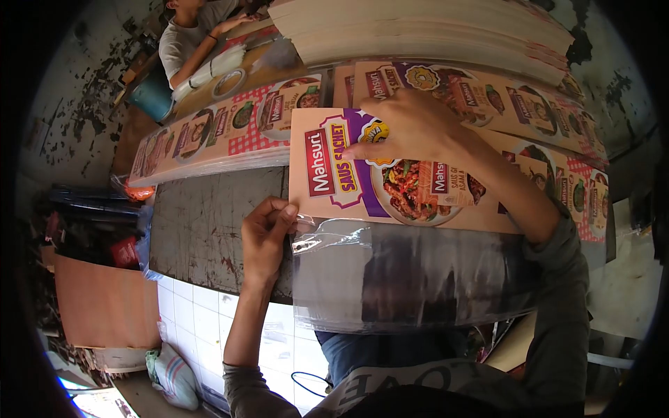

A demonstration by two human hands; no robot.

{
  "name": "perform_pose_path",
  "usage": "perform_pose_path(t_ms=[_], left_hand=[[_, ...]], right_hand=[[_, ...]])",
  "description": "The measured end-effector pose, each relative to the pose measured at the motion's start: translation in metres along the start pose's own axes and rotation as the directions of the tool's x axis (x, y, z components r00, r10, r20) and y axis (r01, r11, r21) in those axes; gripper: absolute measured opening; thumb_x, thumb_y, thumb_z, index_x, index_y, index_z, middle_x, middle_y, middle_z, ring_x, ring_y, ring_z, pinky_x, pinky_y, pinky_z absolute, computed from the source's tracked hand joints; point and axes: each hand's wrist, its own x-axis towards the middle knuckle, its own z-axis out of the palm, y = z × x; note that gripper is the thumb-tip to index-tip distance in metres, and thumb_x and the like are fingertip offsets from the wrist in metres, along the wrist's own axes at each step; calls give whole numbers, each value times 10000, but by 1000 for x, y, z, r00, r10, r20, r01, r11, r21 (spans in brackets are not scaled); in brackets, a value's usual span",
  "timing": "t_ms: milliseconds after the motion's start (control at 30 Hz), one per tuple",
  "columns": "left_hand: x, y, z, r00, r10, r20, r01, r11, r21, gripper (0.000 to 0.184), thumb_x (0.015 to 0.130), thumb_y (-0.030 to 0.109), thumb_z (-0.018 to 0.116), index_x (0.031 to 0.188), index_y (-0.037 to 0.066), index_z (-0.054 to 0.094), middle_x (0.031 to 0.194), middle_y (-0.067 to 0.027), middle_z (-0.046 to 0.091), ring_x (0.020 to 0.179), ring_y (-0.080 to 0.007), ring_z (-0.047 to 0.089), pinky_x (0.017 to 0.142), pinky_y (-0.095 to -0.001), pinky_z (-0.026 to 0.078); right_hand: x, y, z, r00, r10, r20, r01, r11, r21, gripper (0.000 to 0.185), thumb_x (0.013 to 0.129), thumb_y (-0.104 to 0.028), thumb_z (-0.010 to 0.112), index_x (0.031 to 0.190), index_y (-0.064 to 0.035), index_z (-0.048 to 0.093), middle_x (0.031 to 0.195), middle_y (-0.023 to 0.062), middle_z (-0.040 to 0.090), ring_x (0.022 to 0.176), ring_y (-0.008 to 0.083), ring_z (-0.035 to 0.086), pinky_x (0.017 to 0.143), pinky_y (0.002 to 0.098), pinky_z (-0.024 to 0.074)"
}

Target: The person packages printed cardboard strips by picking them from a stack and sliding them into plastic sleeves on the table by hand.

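Note:
A printed cardboard sheet (317, 191) marked "Mahsuri Saus Sachet" lies in front of me, its lower edge along a stack of clear plastic sleeves (418, 272). My left hand (268, 233) is closed at the sheet's lower left corner, thumb and finger pinching the edge of a clear plastic sleeve there. Across the upper part of the sheet reaches my right hand (414, 125), its thumb spread from the fingers and resting on the printed face. Some of its fingertips are hard to make out near the top edge.
More printed sheets (202, 136) in plastic are stacked to the left, others (543, 111) behind and right. A tall pile of boards (425, 31) stands at the back. A roll of tape (228, 82) lies near another person (191, 42). The worn tabletop (216, 223) shows at left.

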Motion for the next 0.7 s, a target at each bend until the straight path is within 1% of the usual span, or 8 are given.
perform_pose_path(t_ms=[167,233,267,333,433,567,667,700], left_hand=[[-1,7,5,1000,-19,-18,18,1000,-23,197,844,108,584,943,-58,545,738,-137,645,614,-126,599,605,-231,477],[0,8,6,999,-16,-35,16,1000,8,331,819,105,616,1064,-86,502,772,-154,651,621,-127,608,596,-220,479],[-1,9,8,999,-15,-34,16,1000,9,331,819,105,616,1064,-86,502,772,-154,651,621,-127,608,596,-220,479],[-2,14,11,998,25,-62,-24,1000,6,466,800,79,629,1180,-89,418,793,-169,652,629,-133,618,576,-213,478],[-3,15,12,997,34,-65,-35,999,-9,526,816,18,594,1258,-60,321,802,-193,648,664,-155,634,584,-204,484],[-3,15,17,992,75,-102,-74,997,13,546,812,1,590,1271,-41,299,811,-201,643,679,-165,637,582,-196,483],[-1,15,12,993,88,-84,-84,996,42,582,817,82,609,1290,-13,283,806,-175,648,645,-156,626,593,-230,489],[1,13,12,994,95,-50,-97,995,-27,531,845,104,577,1276,-24,294,813,-187,645,685,-164,633,596,-231,492]], right_hand=[[0,-3,0,999,-32,-23,32,999,13,666,702,-634,579,852,13,634,546,157,578,564,301,625,552,398,520],[2,2,6,998,-58,16,57,998,23,658,709,-616,586,858,22,636,550,155,582,555,297,624,540,387,521],[2,2,7,998,-57,15,57,998,23,658,709,-616,586,858,22,636,550,155,582,555,297,624,540,387,521],[1,1,8,991,-105,-80,107,994,11,656,711,-601,595,866,35,636,559,160,586,541,296,619,525,382,515],[-1,-3,5,996,-77,-33,76,996,-38,667,703,-600,602,883,41,637,563,164,588,536,302,616,530,393,512],[-2,-6,1,997,-76,-11,76,997,15,660,691,-598,615,853,42,632,577,170,590,550,309,617,546,392,511],[0,-2,-2,999,-33,-5,33,998,45,639,686,-588,629,809,39,626,605,176,598,569,304,621,558,387,509],[0,-1,-7,1000,2,-16,-1,998,68,630,684,-581,636,799,38,624,603,175,598,569,301,621,561,386,507]])
